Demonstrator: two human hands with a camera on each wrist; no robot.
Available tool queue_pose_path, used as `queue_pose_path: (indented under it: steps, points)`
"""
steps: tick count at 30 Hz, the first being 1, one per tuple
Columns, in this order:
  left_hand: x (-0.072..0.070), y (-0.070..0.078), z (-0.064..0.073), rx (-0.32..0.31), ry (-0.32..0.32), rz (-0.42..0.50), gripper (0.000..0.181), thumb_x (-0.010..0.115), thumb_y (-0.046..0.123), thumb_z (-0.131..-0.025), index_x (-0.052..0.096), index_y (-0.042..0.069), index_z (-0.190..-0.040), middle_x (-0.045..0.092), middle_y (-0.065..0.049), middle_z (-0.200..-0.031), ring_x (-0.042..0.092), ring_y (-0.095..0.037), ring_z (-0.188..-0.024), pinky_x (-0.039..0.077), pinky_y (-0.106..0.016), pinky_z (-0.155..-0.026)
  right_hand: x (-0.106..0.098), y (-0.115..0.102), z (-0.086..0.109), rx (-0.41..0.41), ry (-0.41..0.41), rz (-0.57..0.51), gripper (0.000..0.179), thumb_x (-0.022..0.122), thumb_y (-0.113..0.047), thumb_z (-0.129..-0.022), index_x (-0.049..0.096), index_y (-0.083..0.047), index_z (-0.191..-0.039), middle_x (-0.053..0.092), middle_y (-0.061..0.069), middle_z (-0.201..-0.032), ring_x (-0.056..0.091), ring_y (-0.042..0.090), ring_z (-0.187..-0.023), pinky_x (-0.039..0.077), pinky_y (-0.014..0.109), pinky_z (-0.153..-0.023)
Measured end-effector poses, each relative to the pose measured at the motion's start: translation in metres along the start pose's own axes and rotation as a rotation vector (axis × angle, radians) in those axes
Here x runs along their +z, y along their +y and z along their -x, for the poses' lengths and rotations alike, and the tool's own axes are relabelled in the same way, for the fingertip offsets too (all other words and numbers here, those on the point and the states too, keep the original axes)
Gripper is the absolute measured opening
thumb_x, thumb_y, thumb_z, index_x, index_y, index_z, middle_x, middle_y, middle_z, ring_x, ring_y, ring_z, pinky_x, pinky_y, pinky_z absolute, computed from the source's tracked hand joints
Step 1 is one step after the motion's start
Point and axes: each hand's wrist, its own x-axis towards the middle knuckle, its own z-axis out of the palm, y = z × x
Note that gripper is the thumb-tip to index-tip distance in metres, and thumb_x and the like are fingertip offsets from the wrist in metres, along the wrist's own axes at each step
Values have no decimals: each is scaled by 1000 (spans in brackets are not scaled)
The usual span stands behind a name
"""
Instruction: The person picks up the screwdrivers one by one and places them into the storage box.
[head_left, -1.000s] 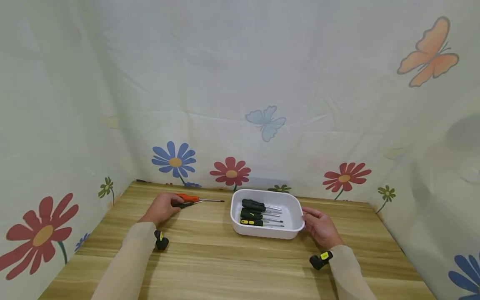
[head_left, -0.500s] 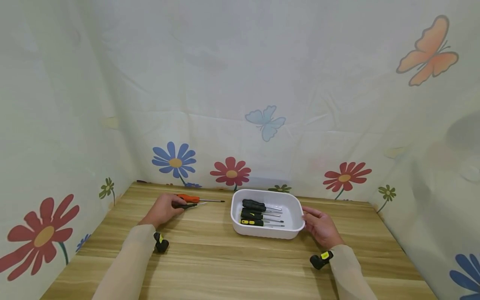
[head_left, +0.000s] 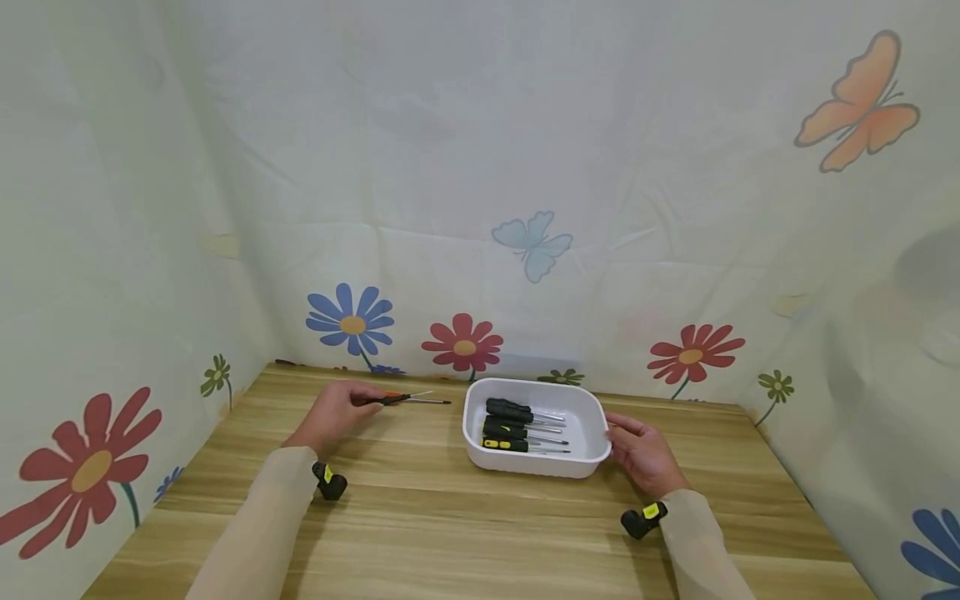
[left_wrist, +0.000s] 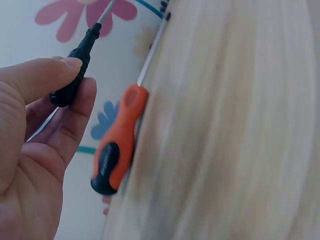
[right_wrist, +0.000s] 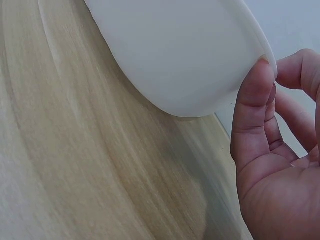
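Note:
Between thumb and fingers, my left hand (head_left: 341,411) pinches the black handle of a small screwdriver (left_wrist: 77,65), lifted off the table with its shaft pointing right. An orange screwdriver (left_wrist: 120,137) with a black patch on its handle lies on the table just behind; in the head view the hand and black screwdriver hide most of its handle. My right hand (head_left: 643,454) pinches the rim of a white plastic box (right_wrist: 170,55) at its right end. Inside the box, several screwdrivers (head_left: 510,429) with black or black-and-yellow handles lie side by side, shafts to the right.
The wood-grain table (head_left: 450,533) ends at a pale cloth backdrop (head_left: 420,167) printed with flowers and butterflies, which encloses the back and both sides. The box stands near the table's back edge. A small black camera sits on each wrist.
My left hand has raised the black screwdriver from beside the orange one and shifted slightly right, its tip now tilted up. My right hand and the box stay in place.

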Motion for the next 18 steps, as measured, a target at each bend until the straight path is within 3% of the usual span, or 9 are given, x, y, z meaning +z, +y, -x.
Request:
queue_pose_path:
  steps: [4, 7, 13, 18]
  points:
    - [1, 13, -2, 82, 6, 27, 19, 81, 15, -89, 81, 15, -108, 76, -12, -112, 73, -20, -95, 60, -27, -77, 0, 1, -1, -7, -3, 1, 50, 63, -5, -100, 50, 3, -148, 72, 6, -126, 69, 14, -91, 61, 26, -79]
    - [4, 23, -4, 110, 8, 63, 20, 82, 18, -88, 81, 18, -108, 75, -9, -115, 72, -18, -95, 59, -22, -76, -1, 1, -2, -13, -8, 8, 50, 63, -6, -101, 50, 2, -148, 73, 4, -124, 69, 13, -90, 61, 25, -79]
    - [13, 39, -9, 163, -9, 109, 20, 81, 20, -89, 81, 18, -109, 73, -9, -119, 71, -22, -102, 61, -28, -85, -2, 1, -2, -13, -5, 7, 50, 64, -7, -101, 50, 2, -148, 73, 1, -122, 69, 13, -90, 60, 25, -79]
    - [22, 54, -10, 172, -29, 114, 21, 80, 20, -90, 81, 18, -111, 73, -9, -121, 71, -22, -104, 61, -33, -87, -2, 1, -1, -7, 2, 14, 50, 64, -8, -101, 50, 1, -148, 72, 4, -126, 70, 13, -91, 61, 25, -80]
